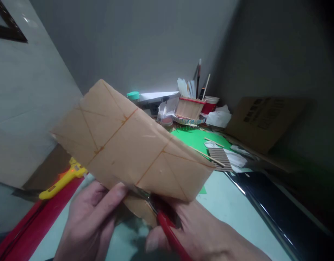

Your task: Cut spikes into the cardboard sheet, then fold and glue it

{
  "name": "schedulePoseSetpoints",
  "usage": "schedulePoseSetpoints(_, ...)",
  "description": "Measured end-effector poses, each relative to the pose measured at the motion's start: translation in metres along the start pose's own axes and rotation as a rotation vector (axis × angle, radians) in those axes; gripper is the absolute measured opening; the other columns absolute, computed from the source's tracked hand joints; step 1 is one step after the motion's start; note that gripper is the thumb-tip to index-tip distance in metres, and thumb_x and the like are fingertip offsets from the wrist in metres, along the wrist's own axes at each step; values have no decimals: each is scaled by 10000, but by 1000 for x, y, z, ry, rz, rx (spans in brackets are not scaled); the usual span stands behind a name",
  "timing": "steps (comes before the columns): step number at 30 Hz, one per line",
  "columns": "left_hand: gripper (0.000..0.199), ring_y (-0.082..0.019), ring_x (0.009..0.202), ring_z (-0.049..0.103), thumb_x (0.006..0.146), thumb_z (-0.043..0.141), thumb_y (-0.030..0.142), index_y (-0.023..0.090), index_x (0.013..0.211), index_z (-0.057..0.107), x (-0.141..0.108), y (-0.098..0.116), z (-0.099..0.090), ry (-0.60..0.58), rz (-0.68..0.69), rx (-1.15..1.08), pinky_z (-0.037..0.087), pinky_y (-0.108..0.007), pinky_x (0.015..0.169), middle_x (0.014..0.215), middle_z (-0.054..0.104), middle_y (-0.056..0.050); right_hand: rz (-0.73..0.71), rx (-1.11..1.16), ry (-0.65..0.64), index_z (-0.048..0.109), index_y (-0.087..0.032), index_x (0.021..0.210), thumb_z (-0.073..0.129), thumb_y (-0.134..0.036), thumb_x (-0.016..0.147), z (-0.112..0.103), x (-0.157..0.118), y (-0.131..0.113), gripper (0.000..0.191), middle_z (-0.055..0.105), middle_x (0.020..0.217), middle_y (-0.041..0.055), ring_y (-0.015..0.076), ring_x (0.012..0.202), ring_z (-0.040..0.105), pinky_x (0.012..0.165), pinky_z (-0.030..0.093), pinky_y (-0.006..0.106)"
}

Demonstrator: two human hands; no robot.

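A tan piece of cardboard (pixel 134 145) with orange-brown lines drawn across it is held up at a tilt over the table. My left hand (pixel 93 214) pinches its lower edge, thumb on the near face. In my right hand (pixel 183 224) is a pair of red-handled scissors (pixel 167 221), with the blades at the cardboard's lower edge. A strip of cardboard (pixel 140 210) hangs below the blades, between my hands. Part of my right hand's fingers is hidden behind the handles and the cardboard.
On the left lies a yellow glue gun (pixel 63 183) near a red strip (pixel 55 206). Behind stand a wooden holder (pixel 189 108) with brushes and sticks, and a red cup (pixel 210 103). Green paper (pixel 205 137), corrugated card (pixel 219 158) and a dark glossy panel (pixel 275 206) lie to the right.
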State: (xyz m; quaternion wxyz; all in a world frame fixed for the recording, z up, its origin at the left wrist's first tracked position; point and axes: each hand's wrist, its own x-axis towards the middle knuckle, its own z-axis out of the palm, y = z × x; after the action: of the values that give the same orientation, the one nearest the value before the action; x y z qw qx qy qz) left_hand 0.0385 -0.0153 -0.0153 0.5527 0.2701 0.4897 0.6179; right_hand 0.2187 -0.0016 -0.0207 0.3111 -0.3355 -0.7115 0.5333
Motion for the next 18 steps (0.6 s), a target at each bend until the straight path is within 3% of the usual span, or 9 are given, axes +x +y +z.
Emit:
schedulePoseSetpoints(2,323,-320,967,739,561,911,279,254,860,792,5,5,-1,26,84,-33,649,-352,746,989,804,-62,122,29,-21,679,-209,814,760,-342,760,-1,-1,2,165,687,717,-9,191,698,647,601,497,253)
schedulePoseSetpoints(4,224,-301,1005,728,649,860,266,245,860,788,10,11,0,37,188,-84,639,-347,804,1023,798,-58,253,-8,-11,558,-194,670,762,-358,728,-1,-1,7,268,563,576,-45,135,544,539,456,363,215)
schedulePoseSetpoints(6,161,-272,1055,709,722,800,232,254,880,780,13,18,2,19,249,-145,624,-321,846,1062,789,-37,260,-82,17,480,-192,638,760,-401,687,0,0,13,353,468,556,-59,108,522,430,439,288,217)
schedulePoseSetpoints(10,156,-248,1125,674,792,717,188,242,933,756,18,27,2,50,301,-236,623,-280,826,1114,769,-34,161,-227,15,445,-195,640,657,-406,698,-1,2,24,304,387,569,-55,107,548,332,462,224,243)
schedulePoseSetpoints(14,169,-249,1161,652,824,695,178,229,981,732,21,34,-2,63,316,-261,626,-273,796,1118,761,-48,62,-242,90,443,-196,671,557,-462,808,-5,1,29,320,445,607,-28,122,562,390,510,281,248)
schedulePoseSetpoints(18,98,-235,1163,653,831,715,166,237,899,722,16,38,-4,-26,210,-203,596,-263,858,1080,774,-26,13,-107,305,516,-194,710,522,-583,882,-12,1,34,425,499,617,-6,145,557,459,524,354,260)
